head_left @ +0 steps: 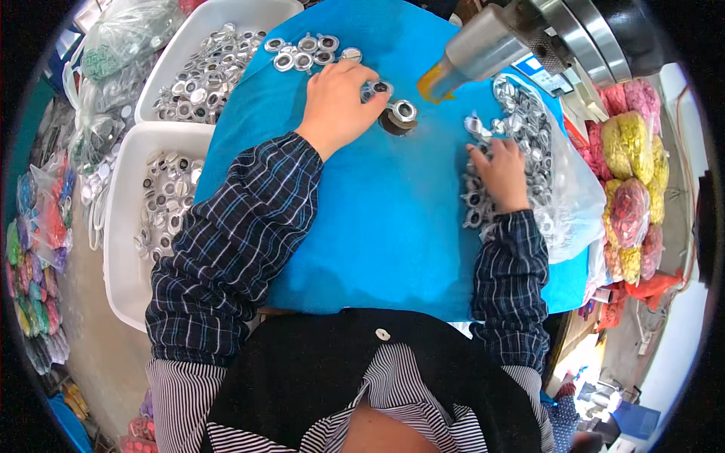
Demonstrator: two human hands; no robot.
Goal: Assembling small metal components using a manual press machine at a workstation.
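Observation:
My left hand [337,100] is closed, thumb and fingers pinching a small round silver piece with a dark centre [380,88]. Just right of it, a similar silver piece [405,111] rests on a round, dark metal base [396,125] set in the blue-covered table [377,211]. Above and to the right hangs the metal head [472,54] of a machine, its tip smeared yellow. My right hand [501,172] lies over a heap of silver pieces [532,132], with thumb and forefinger apart. No piece shows between its fingers.
Several silver pieces [305,53] lie in a group at the table's far left. Two white tubs of such pieces, one far [145,102] and one near [119,260], stand at the left. A clear plastic bag [578,200] lies beside the right heap. Coloured bags [630,155] are stacked farther right.

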